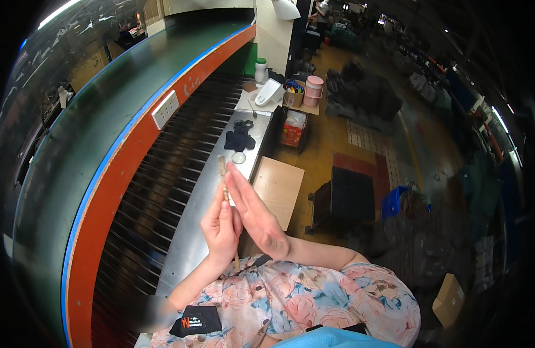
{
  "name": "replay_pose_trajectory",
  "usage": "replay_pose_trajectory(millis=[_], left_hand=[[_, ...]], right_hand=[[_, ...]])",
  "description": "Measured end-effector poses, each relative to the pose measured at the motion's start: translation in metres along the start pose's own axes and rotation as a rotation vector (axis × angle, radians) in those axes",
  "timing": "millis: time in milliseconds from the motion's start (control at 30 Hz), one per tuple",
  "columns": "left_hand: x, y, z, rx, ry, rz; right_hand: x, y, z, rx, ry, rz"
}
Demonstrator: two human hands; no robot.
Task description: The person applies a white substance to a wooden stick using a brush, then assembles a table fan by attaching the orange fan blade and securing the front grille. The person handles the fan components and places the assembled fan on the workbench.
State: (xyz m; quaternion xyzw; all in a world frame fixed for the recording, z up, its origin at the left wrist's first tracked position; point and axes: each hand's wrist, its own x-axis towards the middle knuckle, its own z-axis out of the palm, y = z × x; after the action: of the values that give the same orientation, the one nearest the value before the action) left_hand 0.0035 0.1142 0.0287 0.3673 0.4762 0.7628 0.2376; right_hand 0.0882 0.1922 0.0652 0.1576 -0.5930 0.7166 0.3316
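My left hand (pixel 220 232) is closed around a thin tan stick (pixel 223 168), held nearly upright over the metal worktop. Its upper end looks rough and thicker, perhaps a brush; the lower end shows beneath my wrist. Flat and stretched out, my right hand (pixel 257 217) leans against or just beside the stick, its fingertips near the upper end. I cannot tell whether they touch it. Beyond the fingertips lie a small round pale dish (pixel 238 158) and several black pieces (pixel 239 138) on the worktop (pixel 192 232).
To the left run a rack of dark rods (pixel 157 197) and an orange-edged green conveyor (pixel 122 87) with a socket strip (pixel 165 110). Farther off stand a white bottle (pixel 260 69), a pink container (pixel 313 90) and a red box (pixel 293 129). A wooden board (pixel 279 188) lies right of the worktop.
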Motion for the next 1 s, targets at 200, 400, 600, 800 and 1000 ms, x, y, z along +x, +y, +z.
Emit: replay_pose_trajectory(millis=[200,400,600,800,1000], left_hand=[[-0.004,-0.001,-0.002,0.029,-0.094,0.147],[-0.005,-0.006,0.002,0.182,-0.007,0.113],[0.001,-0.009,0.004,0.123,0.087,0.133],[0.004,-0.009,0.005,0.473,-0.157,0.385],[0.006,-0.010,0.002,0.501,-0.001,0.239]], right_hand=[[-0.001,0.007,-0.003,-0.162,0.006,-0.058],[0.000,0.010,-0.006,-0.290,-0.007,-0.143],[-0.001,0.011,-0.004,-0.480,0.001,-0.138],[0.005,0.008,-0.023,-0.456,0.070,-0.159],[-0.002,0.017,-0.018,-0.653,-0.105,-0.143]])
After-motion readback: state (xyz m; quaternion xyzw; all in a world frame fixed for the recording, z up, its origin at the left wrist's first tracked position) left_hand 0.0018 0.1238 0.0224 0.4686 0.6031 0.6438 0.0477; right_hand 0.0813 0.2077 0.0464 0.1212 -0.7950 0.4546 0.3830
